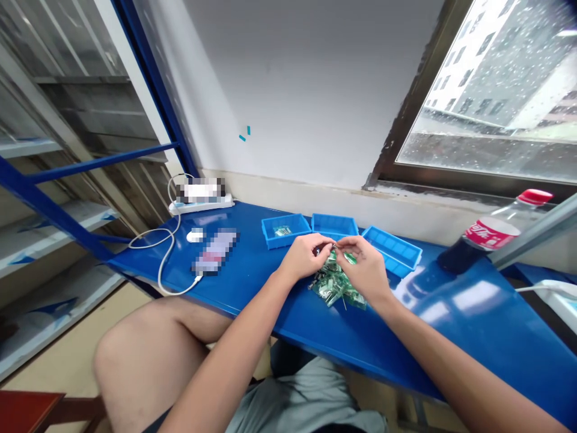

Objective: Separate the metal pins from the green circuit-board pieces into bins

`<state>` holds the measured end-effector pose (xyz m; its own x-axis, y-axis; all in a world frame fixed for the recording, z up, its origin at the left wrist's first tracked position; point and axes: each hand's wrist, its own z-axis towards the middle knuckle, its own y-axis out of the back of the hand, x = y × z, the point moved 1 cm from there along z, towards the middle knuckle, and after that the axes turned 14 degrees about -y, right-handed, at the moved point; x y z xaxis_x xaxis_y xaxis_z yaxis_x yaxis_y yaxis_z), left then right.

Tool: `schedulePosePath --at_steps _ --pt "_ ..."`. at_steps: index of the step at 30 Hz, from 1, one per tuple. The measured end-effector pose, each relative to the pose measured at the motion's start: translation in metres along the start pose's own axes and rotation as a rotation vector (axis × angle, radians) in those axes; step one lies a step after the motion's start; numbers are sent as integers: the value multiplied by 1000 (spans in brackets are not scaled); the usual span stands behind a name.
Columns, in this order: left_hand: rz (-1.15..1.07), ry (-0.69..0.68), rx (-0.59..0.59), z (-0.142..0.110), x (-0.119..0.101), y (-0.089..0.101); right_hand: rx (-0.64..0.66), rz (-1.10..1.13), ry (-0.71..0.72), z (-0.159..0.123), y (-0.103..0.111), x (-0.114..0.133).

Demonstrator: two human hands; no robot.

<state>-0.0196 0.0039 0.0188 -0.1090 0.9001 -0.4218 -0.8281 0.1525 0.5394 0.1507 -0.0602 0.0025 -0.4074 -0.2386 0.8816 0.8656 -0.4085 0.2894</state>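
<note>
Above a pile of small green and silvery pieces (336, 287), my left hand (305, 255) and my right hand (364, 264) meet fingertip to fingertip. Both are closed in a pinch. Something tiny and dark shows between the fingertips, too small to name. Just behind my hands stand blue plastic trays: the left tray (285, 242) has a few small pieces in it, while the middle tray (334, 225) and the right tray (396, 260) are partly hidden by my hands or show bare floors. The pile lies directly on the blue table.
A cola bottle (489, 231) leans at the right by the window. On the left of the blue table (252, 276) lie a phone (216, 252) with a white cable (161, 270), a small white object (195, 235) and a power strip (202, 205). A wall stands behind.
</note>
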Motion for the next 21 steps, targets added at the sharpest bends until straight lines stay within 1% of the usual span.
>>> schedulePosePath --at_steps 4,10,12,14,18,21 --pt "-2 -6 10 -1 3 -1 -6 -79 7 1 1 -1" --pt "-71 12 13 0 2 -2 -13 -220 131 1 3 -1" --pt "-96 39 5 1 1 -1 -11 -217 146 1 3 2" --pt "-100 55 26 1 -1 0 -12 -207 145 1 4 5" --pt "-80 21 106 1 -3 2 -16 -192 162 0 7 11" --pt "-86 0 86 1 -3 2 14 -166 159 0 7 11"
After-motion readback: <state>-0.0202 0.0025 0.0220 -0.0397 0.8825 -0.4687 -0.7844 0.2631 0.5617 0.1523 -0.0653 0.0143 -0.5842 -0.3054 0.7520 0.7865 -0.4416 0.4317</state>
